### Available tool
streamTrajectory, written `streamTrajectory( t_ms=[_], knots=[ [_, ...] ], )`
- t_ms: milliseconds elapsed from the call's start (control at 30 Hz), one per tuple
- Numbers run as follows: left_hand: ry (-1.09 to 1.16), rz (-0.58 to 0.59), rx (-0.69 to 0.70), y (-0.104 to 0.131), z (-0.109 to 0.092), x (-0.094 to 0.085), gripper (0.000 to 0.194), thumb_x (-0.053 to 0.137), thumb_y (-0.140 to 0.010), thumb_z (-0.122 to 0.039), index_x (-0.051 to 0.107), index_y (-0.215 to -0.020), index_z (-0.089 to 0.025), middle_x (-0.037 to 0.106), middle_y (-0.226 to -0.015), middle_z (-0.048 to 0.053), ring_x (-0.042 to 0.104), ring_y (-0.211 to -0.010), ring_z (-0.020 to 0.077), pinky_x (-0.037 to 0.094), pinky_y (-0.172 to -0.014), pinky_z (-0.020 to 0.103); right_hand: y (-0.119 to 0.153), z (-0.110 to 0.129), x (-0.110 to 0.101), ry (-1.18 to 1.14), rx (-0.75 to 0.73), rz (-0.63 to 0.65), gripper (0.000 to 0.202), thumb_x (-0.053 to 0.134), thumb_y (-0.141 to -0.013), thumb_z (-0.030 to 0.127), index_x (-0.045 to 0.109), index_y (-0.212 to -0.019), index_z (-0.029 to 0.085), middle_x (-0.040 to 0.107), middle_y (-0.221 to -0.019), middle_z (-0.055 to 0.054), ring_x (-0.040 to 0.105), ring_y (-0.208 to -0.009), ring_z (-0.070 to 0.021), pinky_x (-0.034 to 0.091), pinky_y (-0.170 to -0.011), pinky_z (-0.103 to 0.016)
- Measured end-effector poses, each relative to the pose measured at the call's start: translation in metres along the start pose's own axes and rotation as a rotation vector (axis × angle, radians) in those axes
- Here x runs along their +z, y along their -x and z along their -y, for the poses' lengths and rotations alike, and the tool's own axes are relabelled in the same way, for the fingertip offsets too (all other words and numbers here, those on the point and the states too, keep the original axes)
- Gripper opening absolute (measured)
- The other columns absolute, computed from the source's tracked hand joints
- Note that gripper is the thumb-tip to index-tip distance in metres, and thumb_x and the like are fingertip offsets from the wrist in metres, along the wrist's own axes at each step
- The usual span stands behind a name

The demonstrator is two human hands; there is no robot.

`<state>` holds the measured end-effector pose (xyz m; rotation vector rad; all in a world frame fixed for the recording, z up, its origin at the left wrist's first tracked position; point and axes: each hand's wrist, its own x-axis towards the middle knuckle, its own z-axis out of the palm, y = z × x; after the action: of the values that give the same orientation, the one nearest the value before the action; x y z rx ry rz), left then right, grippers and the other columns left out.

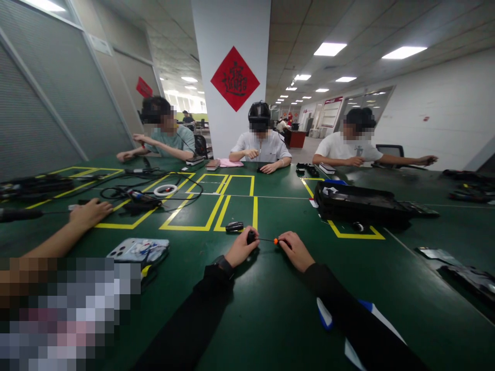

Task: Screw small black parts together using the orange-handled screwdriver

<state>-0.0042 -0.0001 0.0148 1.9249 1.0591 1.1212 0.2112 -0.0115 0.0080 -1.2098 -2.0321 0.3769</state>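
My left hand [242, 248], with a dark band at the wrist, is closed around a small black rounded part [251, 236]. From it a thin shaft runs across to my right hand [296, 250], which is closed on the orange-and-black end of what looks like a screwdriver [276, 241]. The shaft lies nearly level just over the green table [266, 304]; whether its tip sits inside the black part I cannot tell. A short black cylinder [234, 226] lies just beyond my left hand. Under my right forearm is a blue-and-white object [325, 313], partly covered by the sleeve.
A phone [139, 249] lies left, near a neighbour's hand [91, 212]. Cables [131, 193] and a white tape roll [165, 190] are beyond it. A black case [359, 198] stands right, over yellow tape outlines [356, 234]. Several people sit across the table.
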Motion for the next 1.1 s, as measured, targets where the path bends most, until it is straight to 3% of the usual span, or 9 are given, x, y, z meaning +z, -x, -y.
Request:
streamTrajectory(
  t_ms=[233, 400, 500, 867, 1100],
  knots=[
    [-0.011, -0.006, 0.002, 0.0000, 0.0005, 0.0002, 0.015, 0.051, -0.072, -0.019, 0.048, -0.086, -0.018, 0.053, -0.081, -0.001, 0.049, -0.076, 0.0128, 0.039, -0.075, 0.026, 0.0042, 0.0055, -0.0018, -0.018, 0.038, 0.010, 0.015, 0.054, -0.075, 0.023, 0.053, -0.089, 0.019, 0.054, -0.089, -0.004, 0.048, -0.084, -0.0167, 0.040, -0.075, -0.031],
    [-0.032, -0.016, 0.026, 0.0003, 0.0009, 0.0002, 0.015, 0.051, -0.072, -0.019, 0.048, -0.087, -0.018, 0.052, -0.082, 0.000, 0.049, -0.079, 0.0135, 0.038, -0.076, 0.026, 0.0028, 0.0044, 0.0007, -0.006, 0.033, 0.000, 0.017, 0.044, -0.083, 0.027, 0.054, -0.095, 0.019, 0.054, -0.092, -0.005, 0.047, -0.088, -0.0163, 0.038, -0.080, -0.032],
    [-0.029, -0.012, 0.026, 0.0005, 0.0002, -0.0001, 0.015, 0.050, -0.072, -0.019, 0.048, -0.087, -0.018, 0.053, -0.082, 0.000, 0.049, -0.079, 0.0139, 0.038, -0.076, 0.027, 0.0015, 0.0044, 0.0007, 0.022, 0.001, 0.022, 0.023, 0.035, -0.087, 0.025, 0.057, -0.088, 0.019, 0.055, -0.088, -0.005, 0.046, -0.089, -0.0163, 0.036, -0.083, -0.033],
    [-0.023, -0.015, 0.002, 0.0006, -0.0010, 0.0013, 0.015, 0.052, -0.071, -0.019, 0.048, -0.086, -0.018, 0.052, -0.081, 0.000, 0.049, -0.079, 0.0139, 0.038, -0.077, 0.027, 0.0042, 0.0096, -0.0030, 0.009, 0.008, 0.006, 0.013, 0.051, -0.076, 0.021, 0.052, -0.089, 0.019, 0.054, -0.087, -0.003, 0.047, -0.083, -0.0165, 0.039, -0.075, -0.031],
    [-0.027, -0.017, 0.002, 0.0006, -0.0023, 0.0016, 0.014, 0.051, -0.072, -0.020, 0.048, -0.085, -0.018, 0.052, -0.081, 0.000, 0.049, -0.079, 0.0139, 0.038, -0.077, 0.027, 0.0038, 0.0064, -0.0017, 0.044, 0.034, 0.022, 0.016, 0.047, -0.081, 0.029, 0.055, -0.088, 0.018, 0.055, -0.085, -0.005, 0.048, -0.083, -0.0167, 0.038, -0.076, -0.031]
  ],
)
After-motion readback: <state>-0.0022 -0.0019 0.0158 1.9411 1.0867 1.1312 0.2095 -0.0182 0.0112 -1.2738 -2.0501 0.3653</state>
